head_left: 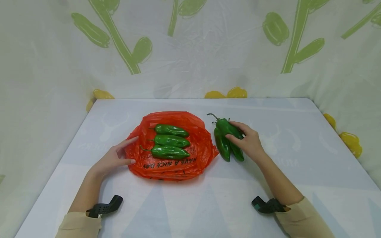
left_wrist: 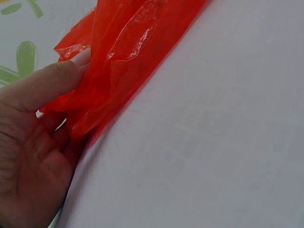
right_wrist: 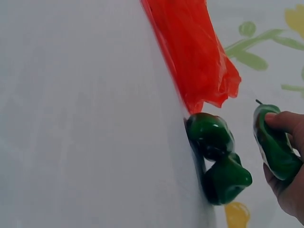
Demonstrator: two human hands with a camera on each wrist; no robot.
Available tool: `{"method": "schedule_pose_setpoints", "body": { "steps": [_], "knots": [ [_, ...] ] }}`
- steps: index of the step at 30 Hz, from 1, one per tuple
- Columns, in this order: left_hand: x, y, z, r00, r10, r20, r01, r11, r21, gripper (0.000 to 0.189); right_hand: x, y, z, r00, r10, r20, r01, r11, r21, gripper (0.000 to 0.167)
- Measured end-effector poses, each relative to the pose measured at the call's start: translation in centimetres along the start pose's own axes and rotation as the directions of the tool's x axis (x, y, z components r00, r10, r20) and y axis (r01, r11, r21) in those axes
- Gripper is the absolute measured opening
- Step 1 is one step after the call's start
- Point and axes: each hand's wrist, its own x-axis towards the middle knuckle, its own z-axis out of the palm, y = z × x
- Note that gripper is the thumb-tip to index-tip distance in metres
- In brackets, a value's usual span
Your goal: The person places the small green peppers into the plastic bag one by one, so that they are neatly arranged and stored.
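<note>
The right hand [head_left: 249, 140] has its thumb and fingers clamped on one green pepper [head_left: 227, 128], which is raised above two other peppers [head_left: 222, 145] on the desk [head_left: 190, 205], just right of the red bag [head_left: 178, 174] and toward the far edge. The step seems to be lifting this pepper away, so I would raise it straight up before going sideways, because its lower end may push the two below and make them roll. The hold is around the thick body, which I judge a good place (the thin stem could break if one pulls on it). The left hand [head_left: 111, 160] is at the bag's side facing the desk's left edge, its thumb and fingers apart with the thin film between them; whether they press it, I cannot tell. Light contact is enough there, since a hard pull would likely disturb the three peppers [head_left: 171, 141] lying in a row on the bag.
</note>
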Motion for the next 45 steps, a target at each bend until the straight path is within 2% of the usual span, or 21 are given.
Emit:
{"method": "schedule_pose_setpoints", "body": {
  "steps": [7, 13, 22, 27, 34, 39, 45],
  "knots": [
    [0.0, 0.1, -0.2, 1.0, 0.004, 0.009, -0.004, 1.0, -0.011, 0.076, 0.2, -0.7, 1.1, 1.0, -0.01, 0.03, 0.009, 1.0, 0.007, 0.052],
    [0.0, 0.2, -0.5, 1.0, -0.007, 0.028, 0.007, 1.0, -0.001, 0.076, 0.4, -1.9, 2.5, 0.995, -0.087, 0.047, 0.084, 0.995, 0.048, 0.05],
    [0.3, 0.1, -0.8, 0.999, -0.017, 0.044, 0.017, 1.0, 0.0, 0.076, 0.5, -3.5, 3.8, 0.978, -0.208, 0.035, 0.206, 0.977, 0.047, 0.05],
    [0.2, 0.1, -0.8, 0.998, -0.022, 0.05, 0.022, 1.0, 0.003, 0.077, 0.6, -3.9, 4.3, 0.96, -0.276, 0.038, 0.275, 0.961, 0.034, 0.048],
    [0.0, -0.1, -0.8, 0.999, -0.007, 0.044, 0.008, 0.999, -0.033, 0.076, 0.6, -4.3, 5.4, 0.945, -0.321, 0.061, 0.317, 0.946, 0.064, 0.048],
    [-0.1, -0.2, -0.7, 0.999, -0.012, 0.041, 0.015, 0.998, -0.063, 0.076, 0.7, -4.8, 6.4, 0.921, -0.373, 0.109, 0.364, 0.926, 0.098, 0.049],
    [-0.1, -0.1, -0.6, 0.999, -0.019, 0.034, 0.022, 0.997, -0.077, 0.076, 0.5, -6.0, 7.4, 0.905, -0.347, 0.246, 0.323, 0.937, 0.131, 0.047]
  ]
}}
